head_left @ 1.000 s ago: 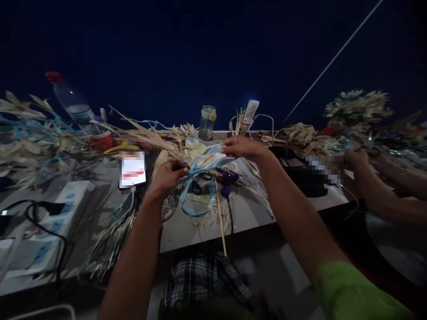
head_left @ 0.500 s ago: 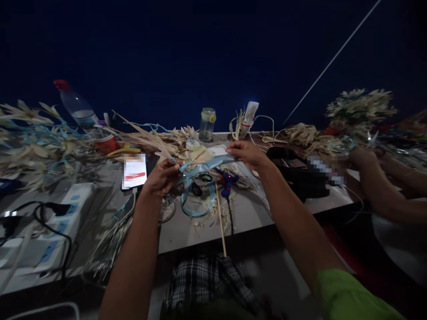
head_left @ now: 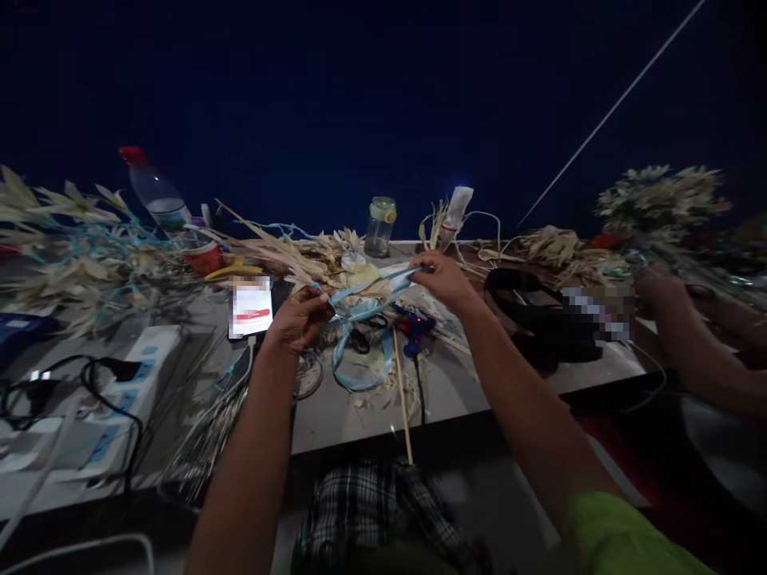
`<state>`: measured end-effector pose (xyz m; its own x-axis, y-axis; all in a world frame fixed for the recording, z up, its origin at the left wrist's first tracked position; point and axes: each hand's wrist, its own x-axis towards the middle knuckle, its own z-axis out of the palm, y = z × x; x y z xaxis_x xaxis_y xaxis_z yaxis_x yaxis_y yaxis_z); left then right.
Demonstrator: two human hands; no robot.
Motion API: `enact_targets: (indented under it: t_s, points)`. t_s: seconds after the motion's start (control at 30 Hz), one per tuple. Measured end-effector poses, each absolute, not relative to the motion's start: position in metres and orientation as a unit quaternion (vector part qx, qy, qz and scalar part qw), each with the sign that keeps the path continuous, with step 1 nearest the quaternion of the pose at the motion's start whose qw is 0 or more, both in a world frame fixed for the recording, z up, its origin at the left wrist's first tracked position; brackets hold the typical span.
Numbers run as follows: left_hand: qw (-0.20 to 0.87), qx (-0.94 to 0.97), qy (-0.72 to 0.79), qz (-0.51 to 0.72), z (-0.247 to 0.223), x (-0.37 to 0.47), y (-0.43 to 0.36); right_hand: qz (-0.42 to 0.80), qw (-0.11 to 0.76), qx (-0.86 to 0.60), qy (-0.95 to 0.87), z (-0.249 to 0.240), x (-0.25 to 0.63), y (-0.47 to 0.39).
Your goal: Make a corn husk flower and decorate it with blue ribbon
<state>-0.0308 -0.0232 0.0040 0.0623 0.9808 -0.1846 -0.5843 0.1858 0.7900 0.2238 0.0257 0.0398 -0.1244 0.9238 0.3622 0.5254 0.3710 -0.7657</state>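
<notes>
A light blue ribbon (head_left: 367, 283) stretches between my two hands above the table, and its slack hangs in a loop below. My left hand (head_left: 301, 316) pinches one part of it near the phone (head_left: 250, 307). My right hand (head_left: 442, 279) grips the other part between thumb and fingers, its knuckles upward. Under the ribbon lie black-handled scissors (head_left: 360, 342), partly covered by the loop. Just right of them rests a blue glue gun (head_left: 413, 331) with a small red light. A thin wooden stick (head_left: 402, 395) points over the table's front edge.
Dried pale leaves (head_left: 311, 255) and a glass jar (head_left: 379, 228) stand behind my hands. On the left are a power strip (head_left: 129, 399), a red-capped bottle (head_left: 156, 192) and wires (head_left: 209, 447). A black headband-like item (head_left: 527, 315) and another person's arm (head_left: 689, 343) are at right.
The ribbon between my hands has turned from broad and flat to a narrower, edge-on strip. Both hands keep their hold. The whole view has shifted slightly, moving the scene rightward.
</notes>
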Motion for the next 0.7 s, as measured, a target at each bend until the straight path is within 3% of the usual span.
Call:
enact_targets:
  t_s: [0.1, 0.27, 0.4, 0.53, 0.6, 0.7]
  points:
    - [0.68, 0.271, 0.35, 0.584, 0.004, -0.032, -0.023, 0.445, 0.507, -0.489, -0.553, 0.037, 0.216, 0.026]
    - [0.692, 0.268, 0.323, 0.587, 0.002, -0.036, -0.021, 0.604, 0.493, -0.439, -0.447, 0.035, 0.211, 0.018]
    - [0.696, 0.265, 0.322, 0.585, 0.0, -0.032, -0.022, 0.566, 0.387, -0.477, -0.55, 0.032, 0.208, 0.009]
    - [0.714, 0.278, 0.32, 0.557, 0.001, -0.023, -0.026, 0.403, 0.496, -0.439, -0.632, 0.036, 0.199, 0.003]
    - [0.717, 0.293, 0.324, 0.543, 0.002, -0.019, -0.028, 0.443, 0.525, -0.367, -0.627, 0.039, 0.192, -0.001]
    - [0.721, 0.309, 0.321, 0.53, 0.002, -0.016, -0.031, 0.58, 0.449, -0.277, -0.621, 0.041, 0.185, -0.008]
